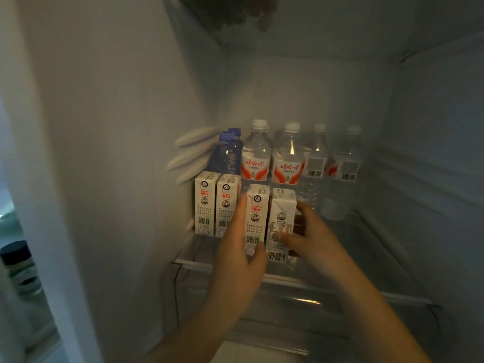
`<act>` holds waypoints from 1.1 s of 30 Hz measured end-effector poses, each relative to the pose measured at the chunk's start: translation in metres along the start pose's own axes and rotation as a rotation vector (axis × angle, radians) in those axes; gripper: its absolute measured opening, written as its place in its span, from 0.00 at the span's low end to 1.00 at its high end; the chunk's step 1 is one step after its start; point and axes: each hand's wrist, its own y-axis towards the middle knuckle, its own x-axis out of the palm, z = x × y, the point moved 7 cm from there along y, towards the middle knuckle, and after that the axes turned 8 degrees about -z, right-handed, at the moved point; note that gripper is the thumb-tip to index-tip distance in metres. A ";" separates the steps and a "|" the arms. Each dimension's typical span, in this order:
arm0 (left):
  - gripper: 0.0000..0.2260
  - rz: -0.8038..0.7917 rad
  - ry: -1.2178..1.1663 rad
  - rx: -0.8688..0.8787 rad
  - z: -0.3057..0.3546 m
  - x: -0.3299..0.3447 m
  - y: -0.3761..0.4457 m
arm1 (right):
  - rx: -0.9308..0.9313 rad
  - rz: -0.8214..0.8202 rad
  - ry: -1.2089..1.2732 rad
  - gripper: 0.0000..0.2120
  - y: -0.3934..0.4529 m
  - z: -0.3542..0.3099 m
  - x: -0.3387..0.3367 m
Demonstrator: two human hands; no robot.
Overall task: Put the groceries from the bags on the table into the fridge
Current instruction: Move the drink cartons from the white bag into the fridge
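I am looking into the open fridge. On its glass shelf (348, 239) my left hand (239, 244) grips a white milk carton (258, 213) from the left side. Beside it my right hand (306, 234) grips a second milk carton (281, 216), thumb across the front. Both cartons stand upright and side by side. Two more milk cartons (216, 205) stand at the shelf's left, touching each other. Behind them are two blue-capped bottles (226, 155) and a row of clear water bottles (286, 155) with red and white labels.
The fridge's left wall (125, 153) has three moulded ribs next to the blue bottles. The shelf's right part, in front of the clear bottles, is bare glass. A lower compartment (301, 310) shows below the shelf's front edge. Something dark hangs at the top.
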 end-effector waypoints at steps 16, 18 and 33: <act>0.41 0.201 -0.112 -0.019 -0.004 0.000 0.020 | 0.012 -0.038 -0.037 0.27 0.034 -0.005 0.007; 0.41 0.209 -0.117 -0.027 -0.007 0.001 0.024 | 0.020 -0.034 -0.046 0.27 0.038 -0.005 0.006; 0.35 0.266 -0.078 -0.040 -0.004 -0.004 0.024 | 0.002 -0.004 -0.076 0.31 0.041 -0.001 0.003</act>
